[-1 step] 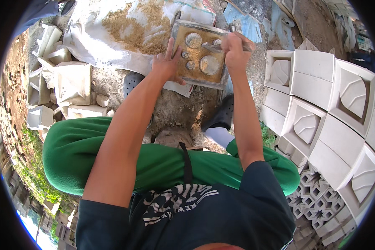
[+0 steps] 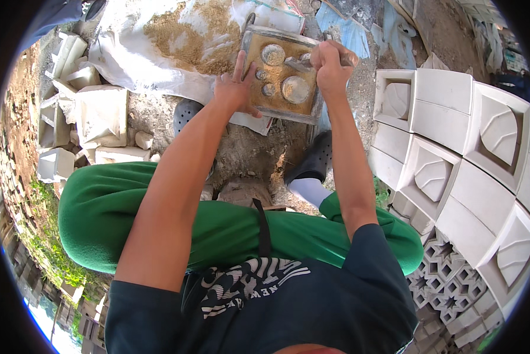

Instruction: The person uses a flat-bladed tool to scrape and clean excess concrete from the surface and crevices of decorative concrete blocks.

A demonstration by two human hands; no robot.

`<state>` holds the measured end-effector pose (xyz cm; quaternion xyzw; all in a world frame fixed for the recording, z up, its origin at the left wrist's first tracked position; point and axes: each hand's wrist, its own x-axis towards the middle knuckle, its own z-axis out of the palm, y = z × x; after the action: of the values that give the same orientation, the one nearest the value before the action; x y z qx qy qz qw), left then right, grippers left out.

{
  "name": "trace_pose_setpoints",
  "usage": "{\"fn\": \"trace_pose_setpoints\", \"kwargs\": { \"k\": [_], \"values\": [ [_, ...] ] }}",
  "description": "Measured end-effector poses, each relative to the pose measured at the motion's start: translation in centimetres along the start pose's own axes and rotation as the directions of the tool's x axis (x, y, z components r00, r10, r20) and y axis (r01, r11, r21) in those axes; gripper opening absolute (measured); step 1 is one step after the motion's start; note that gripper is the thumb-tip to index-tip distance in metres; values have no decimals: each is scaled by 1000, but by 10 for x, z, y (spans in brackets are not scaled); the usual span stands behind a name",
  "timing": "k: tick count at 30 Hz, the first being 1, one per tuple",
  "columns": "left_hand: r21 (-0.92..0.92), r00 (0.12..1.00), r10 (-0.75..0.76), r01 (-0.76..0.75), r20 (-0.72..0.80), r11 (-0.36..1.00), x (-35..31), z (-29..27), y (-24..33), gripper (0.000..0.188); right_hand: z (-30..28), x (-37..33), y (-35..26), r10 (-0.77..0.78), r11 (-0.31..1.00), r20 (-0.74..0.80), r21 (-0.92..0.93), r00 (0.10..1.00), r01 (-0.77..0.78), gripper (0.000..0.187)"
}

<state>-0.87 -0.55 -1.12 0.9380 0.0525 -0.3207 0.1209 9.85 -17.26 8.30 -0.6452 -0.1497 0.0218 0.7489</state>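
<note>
Mould: square metal tray [image 2: 248, 74] lay on the ground at far centre, filled with sandy mix; round grey bosses [image 2: 295, 89] stood up out of the fill.
Left hand: left hand [image 2: 235, 88] lay flat and open on the near-left edge of the mould, fingers spread, clamped on nothing, only pressing down.
Right hand: right hand [image 2: 330, 65] was curled into a closed fist over the far-right corner of the mould, wrapped round a small tool [image 2: 300, 62] with a grey tip; kind of tool could not be told.
Key relation: tool tip pointed left from the fist, its long axis running roughly left to right across the far part of the fill, just beside the largest far boss. Right hand was the nearer to the fill surface; left sat on the opposite rim, bracing.
Sand heap: loose tan sand [image 2: 185, 32] was piled on a white sheet [image 2: 126, 65], far left, touching the mould's left side.
Finished blocks: pale cast blocks [image 2: 448, 135] with leaf-shaped recesses were stacked at right, well apart from the mould.
Spare moulds: white box-like forms [image 2: 103, 115] lay at left.
Body: green trousers [image 2: 106, 206] and a dark shoe [image 2: 315, 159] sat near, below the mould.
</note>
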Motion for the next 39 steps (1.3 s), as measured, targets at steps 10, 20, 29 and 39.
{"fn": "trace_pose_setpoints", "kwargs": {
  "k": [10,20,29,39],
  "values": [
    [11,999,-40,40,23,999,-2,-1,1,141,-8,-14,-4,73,994,76,-87,994,-67,35],
    [12,1000,-17,17,-1,1000,-1,3,-5,142,-6,-15,-25,11,1000,40,-4,999,-11,38],
    [10,999,-11,11,46,1000,-3,-4,-3,141,-11,-6,-25,59,992,64,107,996,-66,36],
    [16,999,-19,19,27,1000,-1,-3,2,140,-25,-23,-8,-21,974,280,222,960,-43,28]
  ]
}}
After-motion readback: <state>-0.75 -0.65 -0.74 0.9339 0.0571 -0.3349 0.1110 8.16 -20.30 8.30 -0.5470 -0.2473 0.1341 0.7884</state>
